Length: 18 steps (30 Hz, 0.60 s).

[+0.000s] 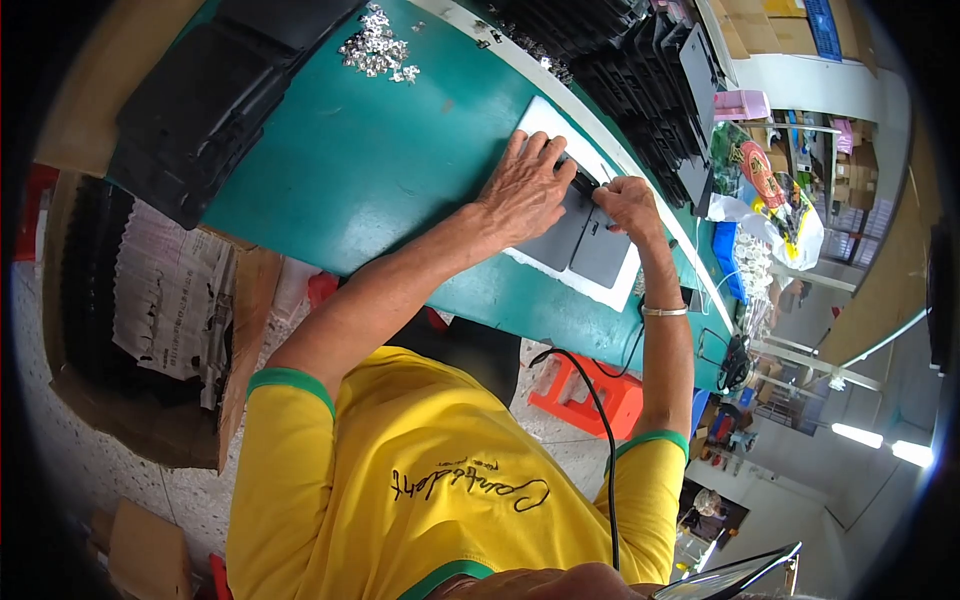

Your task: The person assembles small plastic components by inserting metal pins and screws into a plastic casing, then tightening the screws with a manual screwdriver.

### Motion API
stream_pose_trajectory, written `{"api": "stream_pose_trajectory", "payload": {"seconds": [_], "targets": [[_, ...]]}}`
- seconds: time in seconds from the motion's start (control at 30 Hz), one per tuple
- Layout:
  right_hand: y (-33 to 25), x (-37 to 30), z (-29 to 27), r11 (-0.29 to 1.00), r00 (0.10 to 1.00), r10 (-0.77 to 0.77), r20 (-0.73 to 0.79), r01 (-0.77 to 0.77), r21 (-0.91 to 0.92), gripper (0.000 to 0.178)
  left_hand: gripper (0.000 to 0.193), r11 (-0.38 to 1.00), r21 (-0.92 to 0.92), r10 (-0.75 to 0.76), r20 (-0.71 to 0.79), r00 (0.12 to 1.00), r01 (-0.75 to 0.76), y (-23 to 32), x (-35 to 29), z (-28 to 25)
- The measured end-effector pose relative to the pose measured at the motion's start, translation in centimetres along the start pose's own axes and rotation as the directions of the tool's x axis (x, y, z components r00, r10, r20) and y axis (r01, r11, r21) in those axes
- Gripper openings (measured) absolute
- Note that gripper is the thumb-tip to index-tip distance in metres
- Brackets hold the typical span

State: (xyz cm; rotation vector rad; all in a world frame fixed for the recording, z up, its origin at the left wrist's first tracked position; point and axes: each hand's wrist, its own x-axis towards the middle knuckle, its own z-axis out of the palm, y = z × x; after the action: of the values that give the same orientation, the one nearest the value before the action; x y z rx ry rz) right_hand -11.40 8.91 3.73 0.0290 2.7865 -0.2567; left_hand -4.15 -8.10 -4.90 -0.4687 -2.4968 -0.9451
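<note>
A flat dark grey plastic casing panel [600,254] lies on a white foam sheet [612,297] on the green table. My left hand [525,188] rests across the panel's left part, fingers spread and bent toward its far edge. At the panel's right part, my right hand [628,208] is closed in a pinch near the far edge. Whatever its fingertips hold is hidden or too small to make out. A black part of the panel [578,185] shows between the two hands.
A pile of small metal pieces [374,45] lies on the green table [400,130]. Black plastic casings [200,110] stand stacked at left, with more stacked casings [645,90] beyond the white rail. Below are an open cardboard box [235,350], a red stool [590,398] and a black cable [605,430].
</note>
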Motion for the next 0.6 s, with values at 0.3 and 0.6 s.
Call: {"api": "stream_pose_trajectory", "payload": {"seconds": [0.3, 0.6], "targets": [[0.6, 0.2, 0.9, 0.988, 0.99, -0.087, -0.109, 0.071, -0.139, 0.025, 0.056, 1.0, -0.01, 0.003, -0.003, 1.0, -0.003, 0.0, -0.1, -0.2], [0.7, -0.7, 1.5, 0.986, 0.971, -0.128, -0.202, 0.102, -0.131, 0.025, 0.056, 1.0, -0.012, 0.006, -0.003, 1.0, -0.006, 0.0, 0.0, -0.3]]}}
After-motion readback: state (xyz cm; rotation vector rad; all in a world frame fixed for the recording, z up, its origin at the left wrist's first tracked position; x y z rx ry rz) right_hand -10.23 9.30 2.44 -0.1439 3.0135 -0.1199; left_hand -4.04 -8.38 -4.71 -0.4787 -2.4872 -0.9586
